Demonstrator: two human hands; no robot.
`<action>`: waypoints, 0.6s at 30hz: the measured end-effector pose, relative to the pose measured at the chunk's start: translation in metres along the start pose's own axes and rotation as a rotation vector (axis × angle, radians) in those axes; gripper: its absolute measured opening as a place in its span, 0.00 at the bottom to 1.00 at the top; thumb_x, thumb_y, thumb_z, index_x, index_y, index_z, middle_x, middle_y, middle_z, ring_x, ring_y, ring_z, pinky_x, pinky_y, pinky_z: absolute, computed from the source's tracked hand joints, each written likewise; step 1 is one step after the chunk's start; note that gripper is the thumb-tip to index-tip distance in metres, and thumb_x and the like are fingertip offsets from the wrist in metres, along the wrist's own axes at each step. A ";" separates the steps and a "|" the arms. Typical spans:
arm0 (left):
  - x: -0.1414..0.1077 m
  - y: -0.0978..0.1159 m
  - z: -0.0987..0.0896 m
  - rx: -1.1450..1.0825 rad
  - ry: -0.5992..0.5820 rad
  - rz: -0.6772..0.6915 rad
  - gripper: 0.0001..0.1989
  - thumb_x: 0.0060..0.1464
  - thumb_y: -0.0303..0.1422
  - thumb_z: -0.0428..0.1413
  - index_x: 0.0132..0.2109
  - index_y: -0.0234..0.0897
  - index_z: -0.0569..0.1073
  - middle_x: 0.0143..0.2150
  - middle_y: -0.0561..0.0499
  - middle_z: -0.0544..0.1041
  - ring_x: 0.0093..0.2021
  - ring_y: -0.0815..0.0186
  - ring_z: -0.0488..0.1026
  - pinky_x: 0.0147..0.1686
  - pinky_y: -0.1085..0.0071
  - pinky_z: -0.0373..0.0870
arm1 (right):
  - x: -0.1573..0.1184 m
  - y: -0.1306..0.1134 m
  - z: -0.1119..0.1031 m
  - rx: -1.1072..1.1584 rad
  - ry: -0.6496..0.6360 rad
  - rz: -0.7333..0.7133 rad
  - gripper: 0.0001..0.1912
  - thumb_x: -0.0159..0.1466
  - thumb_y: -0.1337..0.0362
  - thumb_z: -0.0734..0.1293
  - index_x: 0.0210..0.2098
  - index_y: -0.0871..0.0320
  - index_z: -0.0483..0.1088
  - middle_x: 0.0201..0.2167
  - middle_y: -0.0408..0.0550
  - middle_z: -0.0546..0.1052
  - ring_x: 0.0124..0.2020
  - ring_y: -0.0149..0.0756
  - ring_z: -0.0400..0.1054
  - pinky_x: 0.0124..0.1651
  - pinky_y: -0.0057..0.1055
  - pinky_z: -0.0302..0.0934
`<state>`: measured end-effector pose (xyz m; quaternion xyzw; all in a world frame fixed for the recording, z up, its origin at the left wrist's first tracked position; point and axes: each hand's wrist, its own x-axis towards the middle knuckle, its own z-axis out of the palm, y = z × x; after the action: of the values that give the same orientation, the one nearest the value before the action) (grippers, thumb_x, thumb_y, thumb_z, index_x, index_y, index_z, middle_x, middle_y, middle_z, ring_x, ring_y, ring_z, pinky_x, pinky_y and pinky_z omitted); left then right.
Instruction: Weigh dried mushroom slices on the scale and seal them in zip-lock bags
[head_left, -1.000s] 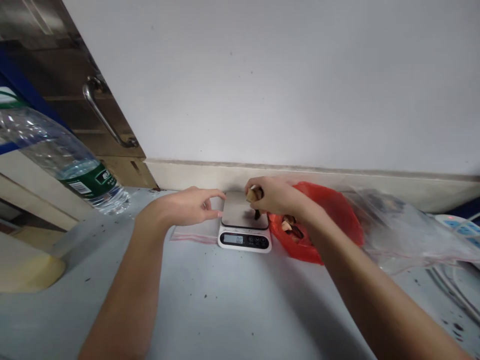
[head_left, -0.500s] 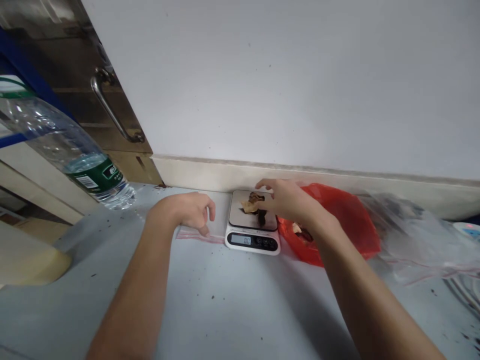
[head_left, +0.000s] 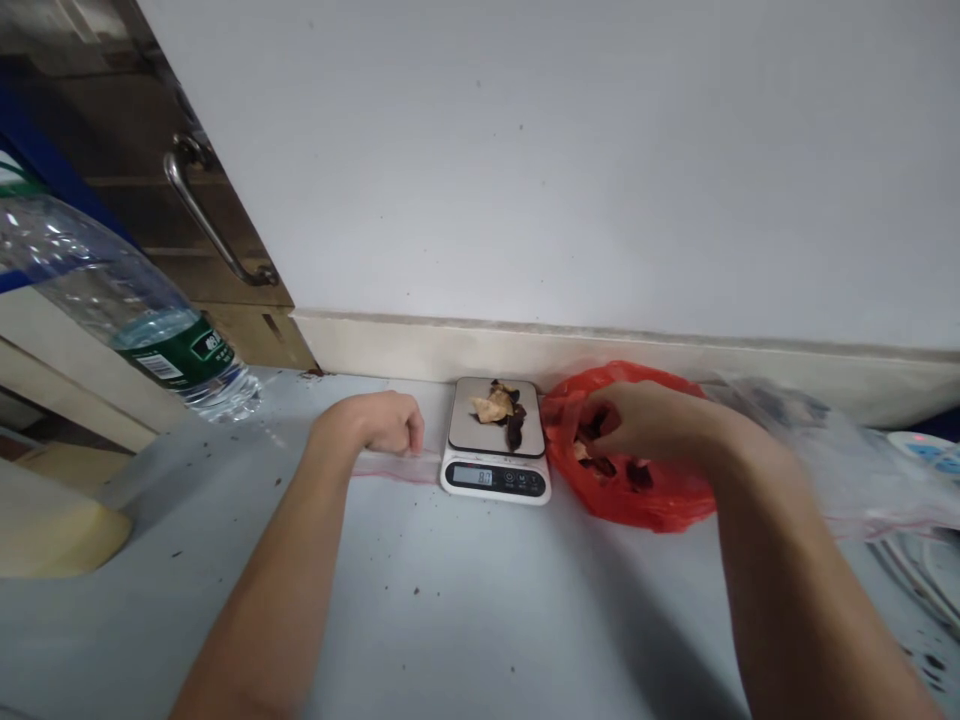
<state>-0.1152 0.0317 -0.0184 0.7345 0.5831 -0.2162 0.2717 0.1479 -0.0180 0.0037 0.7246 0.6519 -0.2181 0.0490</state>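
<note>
My right hand (head_left: 652,425) reaches into a red plastic bag (head_left: 675,510). Its thumb and fingers are apart around dark dried pieces (head_left: 600,465) in the bag. On the steel plate of a white kitchen scale (head_left: 495,480) lies a small heap of dried slices (head_left: 495,407), one pale and others dark brown. The scale's display seems to read 8.0. To the left of the scale, my left hand (head_left: 382,424) is curled closed, its fingertips partly hidden. It is over or beside a clear zip bag (head_left: 397,468) lying flat; whether it touches the bag is unclear.
A clear water bottle (head_left: 161,340) with a green label stands at the left, near a pale yellowish container (head_left: 67,535). More clear zip bags (head_left: 855,480) lie right of the red bag, beside a cable (head_left: 911,575). A white wall (head_left: 525,200) rises behind.
My right hand has left the slices on the scale and moved right into the red bag. The display changed from 0.0 to about 8.0. My left fingers have curled in.
</note>
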 end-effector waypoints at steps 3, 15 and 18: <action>-0.003 -0.006 -0.004 -0.013 0.046 0.013 0.23 0.35 0.17 0.48 0.38 0.37 0.78 0.36 0.51 0.79 0.36 0.64 0.75 0.29 0.74 0.63 | -0.001 -0.003 -0.001 0.016 0.082 -0.024 0.09 0.53 0.71 0.68 0.18 0.54 0.69 0.21 0.46 0.76 0.21 0.34 0.68 0.22 0.30 0.55; -0.017 -0.009 -0.011 -0.045 0.242 0.086 0.28 0.42 0.17 0.50 0.49 0.42 0.77 0.36 0.54 0.77 0.33 0.66 0.72 0.30 0.74 0.63 | 0.017 0.003 0.007 0.021 -0.049 0.040 0.14 0.52 0.71 0.74 0.20 0.54 0.65 0.24 0.46 0.75 0.27 0.40 0.72 0.26 0.33 0.60; -0.013 -0.001 -0.008 -0.005 0.143 0.061 0.28 0.39 0.16 0.49 0.46 0.42 0.78 0.33 0.55 0.76 0.31 0.66 0.71 0.27 0.73 0.60 | 0.020 0.017 0.006 -0.033 -0.030 0.082 0.11 0.53 0.69 0.74 0.22 0.54 0.67 0.26 0.47 0.76 0.29 0.41 0.72 0.28 0.34 0.62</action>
<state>-0.1192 0.0272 -0.0041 0.7647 0.5790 -0.1532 0.2377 0.1637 -0.0037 -0.0130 0.7464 0.6245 -0.2158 0.0796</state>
